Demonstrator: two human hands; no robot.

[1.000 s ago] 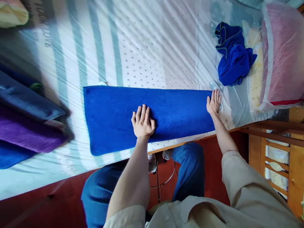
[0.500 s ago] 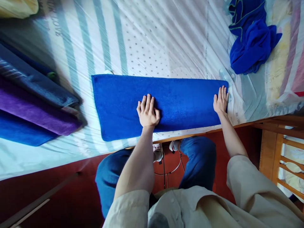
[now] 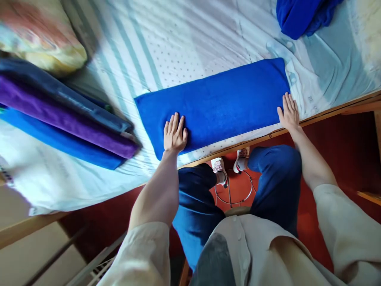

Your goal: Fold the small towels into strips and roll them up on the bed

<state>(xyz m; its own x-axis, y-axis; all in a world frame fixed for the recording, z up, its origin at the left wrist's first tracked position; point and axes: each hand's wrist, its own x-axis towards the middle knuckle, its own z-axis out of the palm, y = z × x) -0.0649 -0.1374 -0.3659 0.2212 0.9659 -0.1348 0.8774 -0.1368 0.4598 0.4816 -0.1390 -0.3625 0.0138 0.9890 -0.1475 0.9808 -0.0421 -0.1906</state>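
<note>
A blue towel lies folded into a long flat strip along the near side of the bed. My left hand rests flat on its left part, fingers stretched out. At the towel's right end, my right hand lies open with its fingers over the edge and the near corner. Neither hand grips the cloth. To the left lie a purple towel, a dark grey-blue towel and another blue towel, folded long and side by side.
The bed sheet is pale with green stripes and dots. A crumpled blue cloth lies at the far right. A patterned pillow-like bundle sits at the far left. The wooden bed edge runs just before my knees.
The view has turned and shifted left, so the towel appears tilted. My left hand has slid nearer the towel's left end. My right hand stays at the right end.
</note>
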